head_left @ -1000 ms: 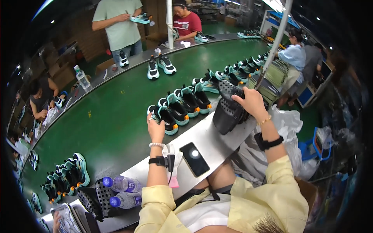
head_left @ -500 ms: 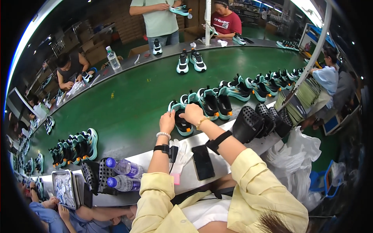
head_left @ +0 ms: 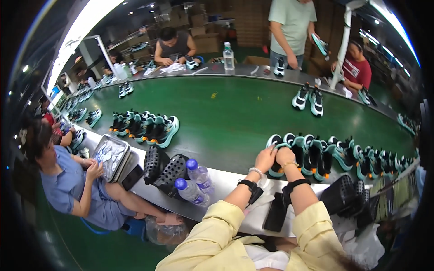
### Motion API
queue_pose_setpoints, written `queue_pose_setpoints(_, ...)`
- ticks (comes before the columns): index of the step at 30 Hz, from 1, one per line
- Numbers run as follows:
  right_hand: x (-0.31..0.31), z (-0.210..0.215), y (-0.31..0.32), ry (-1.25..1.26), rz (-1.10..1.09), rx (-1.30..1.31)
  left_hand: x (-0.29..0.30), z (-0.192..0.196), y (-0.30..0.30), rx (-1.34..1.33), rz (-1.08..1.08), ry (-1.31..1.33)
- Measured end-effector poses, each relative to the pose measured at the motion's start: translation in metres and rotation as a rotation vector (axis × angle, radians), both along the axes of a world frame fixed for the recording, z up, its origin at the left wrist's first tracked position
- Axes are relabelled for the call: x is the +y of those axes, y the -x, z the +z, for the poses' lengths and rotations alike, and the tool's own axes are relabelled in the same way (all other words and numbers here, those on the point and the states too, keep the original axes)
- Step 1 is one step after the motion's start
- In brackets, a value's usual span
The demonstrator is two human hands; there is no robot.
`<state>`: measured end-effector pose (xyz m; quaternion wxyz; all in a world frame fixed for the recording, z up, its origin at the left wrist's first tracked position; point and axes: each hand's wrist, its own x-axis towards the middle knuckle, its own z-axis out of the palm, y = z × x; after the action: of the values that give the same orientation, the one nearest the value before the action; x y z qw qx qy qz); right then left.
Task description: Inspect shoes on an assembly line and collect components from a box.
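At the near edge of the green belt, my left hand point(head_left: 266, 158) is closed on the upper of a black, white and teal sneaker point(head_left: 274, 141). My right hand point(head_left: 285, 156), fingers bent, grips the same sneaker at its opening; its fingertips are partly hidden. The sneaker rests on the belt with its toe pointing away from me. Right beside it begins a row of matching sneakers point(head_left: 313, 153) that runs off to the right. Below my wrists a black phone point(head_left: 275, 214) lies on the metal ledge, next to a white glove partly covered by my left arm.
Two purple-capped bottles point(head_left: 192, 191) and black perforated holders point(head_left: 156, 165) stand left on the ledge point(head_left: 226, 180). More perforated holders point(head_left: 339, 194) are at right. Another sneaker group point(head_left: 147, 126) sits on the belt point(head_left: 212, 113). A seated co-worker point(head_left: 77, 180) is beside a tray point(head_left: 127, 156).
My view has swung left, so the scene has shifted rightward and the seated co-worker shows more fully. Both hands stay at the same sneaker. The standing person across has lowered a sneaker to one side.
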<state>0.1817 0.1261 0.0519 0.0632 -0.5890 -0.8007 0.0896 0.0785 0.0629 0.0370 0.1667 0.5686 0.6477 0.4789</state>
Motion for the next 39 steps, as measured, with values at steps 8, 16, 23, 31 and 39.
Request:
queue_pose_setpoints(8, -0.111, 0.147, -0.093, 0.111, 0.247, 0.388, 0.038, 0.009, 0.025, 0.071, -0.257, 0.147)
queue_pose_setpoints(16, -0.179, 0.163, -0.350, -0.732, -0.517, 0.416, 0.016, 0.006, -0.026, 0.464, 0.072, 0.173)
queue_pose_setpoints(23, -0.190, 0.117, -0.371, -0.388, -0.449, 0.551, 0.019, 0.013, -0.008, 0.401, 0.027, 0.353)
queue_pose_setpoints(31, -0.189, 0.103, -0.335, -0.481, -0.456, 0.324, 0.020, 0.039, 0.038, 0.537, 0.335, -0.155)
queue_pose_setpoints(39, -0.141, 0.163, -0.229, -0.327, -0.011, 0.672, -0.045, 0.038, -0.030, 0.730, -0.034, 0.260)
